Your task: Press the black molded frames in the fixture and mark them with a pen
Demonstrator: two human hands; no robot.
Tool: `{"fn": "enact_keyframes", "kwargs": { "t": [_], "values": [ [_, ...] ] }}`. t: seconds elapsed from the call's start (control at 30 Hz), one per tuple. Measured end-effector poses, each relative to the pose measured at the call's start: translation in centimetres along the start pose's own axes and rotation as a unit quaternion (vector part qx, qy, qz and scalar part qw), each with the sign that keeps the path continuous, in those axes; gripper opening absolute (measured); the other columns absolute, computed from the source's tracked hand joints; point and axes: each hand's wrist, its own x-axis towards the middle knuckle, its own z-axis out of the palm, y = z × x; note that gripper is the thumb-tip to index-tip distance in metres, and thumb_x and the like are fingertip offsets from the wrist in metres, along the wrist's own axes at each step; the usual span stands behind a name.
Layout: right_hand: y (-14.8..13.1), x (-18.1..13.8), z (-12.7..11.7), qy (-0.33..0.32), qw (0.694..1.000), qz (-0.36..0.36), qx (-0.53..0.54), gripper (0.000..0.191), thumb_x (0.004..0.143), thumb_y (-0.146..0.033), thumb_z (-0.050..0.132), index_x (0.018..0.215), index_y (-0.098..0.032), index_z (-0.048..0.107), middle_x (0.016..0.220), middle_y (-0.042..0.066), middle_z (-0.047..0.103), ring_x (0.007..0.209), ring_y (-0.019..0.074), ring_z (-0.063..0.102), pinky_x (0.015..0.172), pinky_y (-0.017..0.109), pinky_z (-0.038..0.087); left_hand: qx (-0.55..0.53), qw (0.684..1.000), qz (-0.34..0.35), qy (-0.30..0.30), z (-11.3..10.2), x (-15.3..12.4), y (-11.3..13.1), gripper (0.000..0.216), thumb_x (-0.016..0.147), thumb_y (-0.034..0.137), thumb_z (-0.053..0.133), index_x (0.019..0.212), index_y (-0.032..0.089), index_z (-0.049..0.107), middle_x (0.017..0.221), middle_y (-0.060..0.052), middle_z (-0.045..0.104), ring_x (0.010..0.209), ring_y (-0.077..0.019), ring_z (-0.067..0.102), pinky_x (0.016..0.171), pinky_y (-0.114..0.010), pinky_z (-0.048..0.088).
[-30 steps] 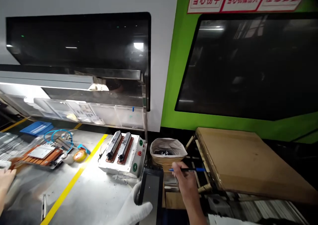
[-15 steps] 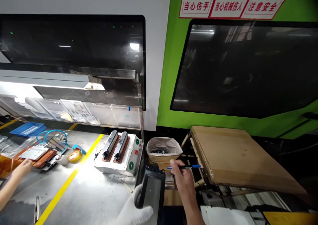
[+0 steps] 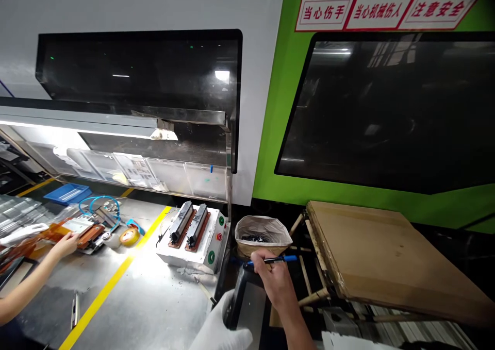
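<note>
Shifted left, right hand (image 3: pixel 273 283) holds pen (image 3: pixel 273 260) pointing left.

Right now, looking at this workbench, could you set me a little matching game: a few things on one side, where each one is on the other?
Things:
1. blue pen
2. dark flat device
3. roll of yellow tape
4. lined bin

Places:
A. on the metal bench, beside the yellow line
B. in the grip of the bare right hand
C. between the white button box and the brown board
D. held by the white-gloved left hand

Pairs: 1-B, 2-D, 3-A, 4-C
</note>
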Motion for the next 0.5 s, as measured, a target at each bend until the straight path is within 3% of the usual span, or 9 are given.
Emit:
{"fn": "enact_keyframes", "kwargs": {
  "t": [0.1, 0.2, 0.33, 0.5],
  "values": [
    [0.1, -0.2, 0.0, 0.053, 0.998, 0.043, 0.011, 0.045, 0.095, -0.061, 0.052, 0.082, -0.021, 0.071, 0.070, 0.002, 0.067, 0.069, 0.0190, 0.062, 0.065, 0.028, 0.049, -0.018, 1.000, 0.003, -0.002, -0.3, 0.1, -0.1, 0.059, 0.065, 0.022, 0.080, 0.123, 0.026, 0.066, 0.108, -0.007, 0.078, 0.109, -0.0341, 0.070, 0.101, -0.046, 0.054],
    [0.5, -1.7, -0.4, 0.104, 0.992, 0.051, 0.044, 0.041, 0.092, -0.060, 0.058, 0.090, -0.022, 0.073, 0.085, 0.006, 0.074, 0.079, 0.0229, 0.069, 0.069, 0.030, 0.055, -0.053, 0.999, 0.009, 0.004, -0.8, 0.5, 0.0, 0.065, 0.067, 0.029, 0.084, 0.128, 0.023, 0.061, 0.113, -0.011, 0.076, 0.111, -0.0336, 0.069, 0.104, -0.047, 0.053],
    [1.7, -6.5, -0.5, 0.139, 0.988, 0.006, 0.063, 0.029, 0.091, -0.050, 0.066, 0.090, -0.023, 0.076, 0.107, 0.010, 0.076, 0.101, 0.0275, 0.071, 0.083, 0.033, 0.059, -0.248, 0.968, 0.028, 0.006, -1.1, 1.5, 1.8, 0.076, 0.076, 0.033, 0.082, 0.142, 0.025, 0.047, 0.122, -0.012, 0.071, 0.109, -0.0304, 0.071, 0.099, -0.049, 0.056],
    [1.8, -12.5, 0.2, 0.195, 0.980, 0.037, 0.011, 0.031, 0.095, -0.051, 0.059, 0.087, -0.025, 0.074, 0.106, 0.009, 0.076, 0.093, 0.0250, 0.072, 0.085, 0.034, 0.059, -0.330, 0.940, 0.056, 0.067, -1.1, 2.7, 5.6, 0.075, 0.086, 0.026, 0.073, 0.151, 0.030, 0.037, 0.113, -0.007, 0.072, 0.099, -0.0253, 0.074, 0.090, -0.042, 0.061]
  ]
}}
